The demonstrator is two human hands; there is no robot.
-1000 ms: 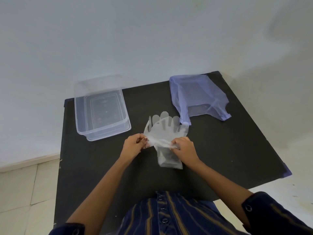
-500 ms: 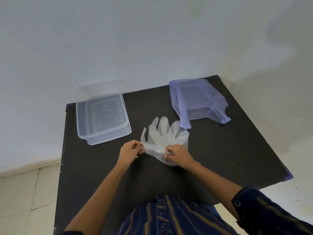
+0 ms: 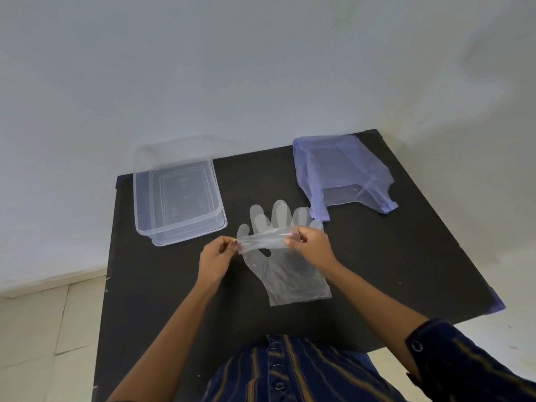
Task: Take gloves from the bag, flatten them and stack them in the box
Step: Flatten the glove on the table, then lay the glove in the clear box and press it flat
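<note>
The clear box (image 3: 178,198) stands empty at the left of the tabletop (image 3: 406,256). The left hand (image 3: 216,258) and right hand (image 3: 311,246) each pinch an end of a glove (image 3: 287,274) stretched between them — the flattening step, I judge. Next: smooth it, carry it left into the box. The purple bag (image 3: 339,172) lies far right.

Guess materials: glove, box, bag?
Glove: thin clear plastic film, likely polyethylene; the table shows through it. Box: rigid transparent plastic, glossy, moulded rim. Bag: sheer lilac, maybe fine mesh fabric or thin plastic; cannot tell which.
</note>
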